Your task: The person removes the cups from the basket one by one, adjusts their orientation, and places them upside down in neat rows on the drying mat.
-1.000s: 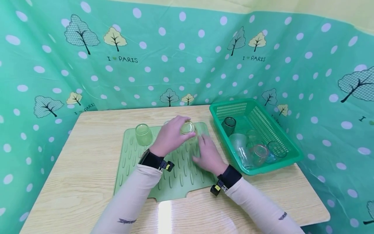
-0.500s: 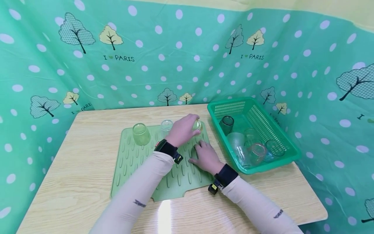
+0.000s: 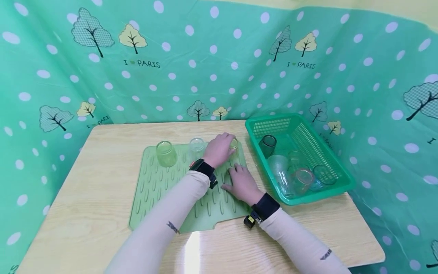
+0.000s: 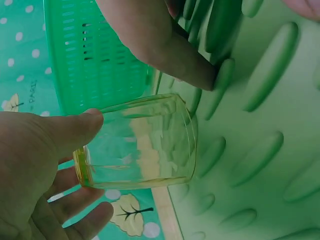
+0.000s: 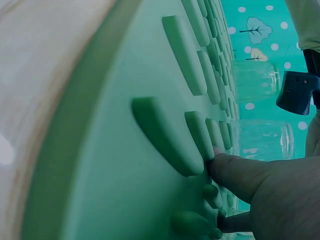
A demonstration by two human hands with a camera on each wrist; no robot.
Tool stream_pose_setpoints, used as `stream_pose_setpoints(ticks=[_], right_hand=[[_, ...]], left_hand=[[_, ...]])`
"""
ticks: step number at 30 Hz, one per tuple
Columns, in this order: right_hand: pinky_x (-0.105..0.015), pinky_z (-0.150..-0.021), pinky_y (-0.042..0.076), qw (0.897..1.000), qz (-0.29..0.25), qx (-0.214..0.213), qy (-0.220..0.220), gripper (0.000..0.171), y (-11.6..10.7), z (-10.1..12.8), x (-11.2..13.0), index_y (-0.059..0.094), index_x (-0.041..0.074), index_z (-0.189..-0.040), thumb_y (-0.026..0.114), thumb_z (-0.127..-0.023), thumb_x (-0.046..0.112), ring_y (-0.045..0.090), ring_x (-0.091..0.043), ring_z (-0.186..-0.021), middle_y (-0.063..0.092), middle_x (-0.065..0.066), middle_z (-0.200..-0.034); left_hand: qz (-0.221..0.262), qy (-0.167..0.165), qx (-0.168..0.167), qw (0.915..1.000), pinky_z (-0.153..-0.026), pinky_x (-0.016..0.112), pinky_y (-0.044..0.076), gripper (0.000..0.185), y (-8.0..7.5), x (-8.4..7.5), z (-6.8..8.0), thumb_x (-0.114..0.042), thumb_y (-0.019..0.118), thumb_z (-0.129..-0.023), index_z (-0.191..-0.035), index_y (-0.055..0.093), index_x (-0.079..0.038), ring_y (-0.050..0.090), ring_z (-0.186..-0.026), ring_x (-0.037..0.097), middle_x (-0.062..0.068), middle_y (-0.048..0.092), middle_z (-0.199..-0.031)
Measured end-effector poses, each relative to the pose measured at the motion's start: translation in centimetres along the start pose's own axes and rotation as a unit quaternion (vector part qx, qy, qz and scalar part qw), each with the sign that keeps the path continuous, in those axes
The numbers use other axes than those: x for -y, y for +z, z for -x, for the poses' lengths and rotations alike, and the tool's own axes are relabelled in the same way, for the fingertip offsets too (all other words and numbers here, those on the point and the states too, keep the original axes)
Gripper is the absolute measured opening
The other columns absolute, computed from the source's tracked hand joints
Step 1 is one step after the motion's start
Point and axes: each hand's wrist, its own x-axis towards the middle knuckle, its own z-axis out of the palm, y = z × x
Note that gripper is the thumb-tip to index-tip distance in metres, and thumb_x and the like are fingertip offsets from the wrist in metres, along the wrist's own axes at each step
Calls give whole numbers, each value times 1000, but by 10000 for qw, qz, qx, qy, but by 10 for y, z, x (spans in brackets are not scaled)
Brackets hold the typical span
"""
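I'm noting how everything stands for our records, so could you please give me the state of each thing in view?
Left hand: gripping the yellow glass
Yellow glass: upside down, held by its base end
Right hand: fingers touching the green mat
Green mat: lying flat, ridges up
Green glass: upside down on the mat
Clear glass: upside down on the mat
Green basket: holding several glasses

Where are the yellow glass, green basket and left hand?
Yellow glass (image 4: 140,145), left wrist view: side wall.
Green basket (image 3: 321,196), head view: near rim.
Left hand (image 3: 218,150), head view: back of hand.
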Motion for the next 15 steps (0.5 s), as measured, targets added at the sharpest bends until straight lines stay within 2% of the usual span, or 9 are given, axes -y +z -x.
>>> stream_pose_setpoints(ticks=[5, 8, 11, 15], right_hand=[[-55, -113, 43, 9999, -103, -64, -6, 71, 2, -2, -4, 58, -8, -136, 77, -92, 45, 46, -47, -137, 47, -34, -148], [-56, -114, 42, 10000, -94, 10, -27, 71, 2, -3, -6, 58, -8, -136, 77, -93, 45, 46, -48, -138, 46, -35, -149], [-56, -116, 40, 9999, -36, 132, -52, 73, 3, -4, -8, 57, -8, -138, 75, -94, 47, 44, -48, -140, 44, -35, -151], [-55, -119, 37, 9997, -41, 230, 2, 76, 2, -6, -8, 54, -7, -143, 72, -95, 49, 42, -47, -142, 41, -35, -154]], left_hand=[[-154, 63, 162, 9997, -113, 42, 47, 54, 1, 0, -7, -30, 67, -102, -149, 52, -9, 50, -139, 30, 13, 54, -150], [-32, 186, 214, 9996, -119, 42, 40, 59, -5, 0, -4, -31, 67, -102, -152, 48, -8, 43, -146, 31, 15, 47, -156], [500, 288, 57, 9983, -120, 42, 38, 65, -17, 2, 11, -32, 68, -101, -156, 42, -10, 41, -146, 29, 14, 45, -158], [1464, 340, -556, 9871, -120, 43, 37, 64, -46, 18, 47, -35, 66, -101, -157, 42, -14, 44, -143, 26, 9, 48, -155]])
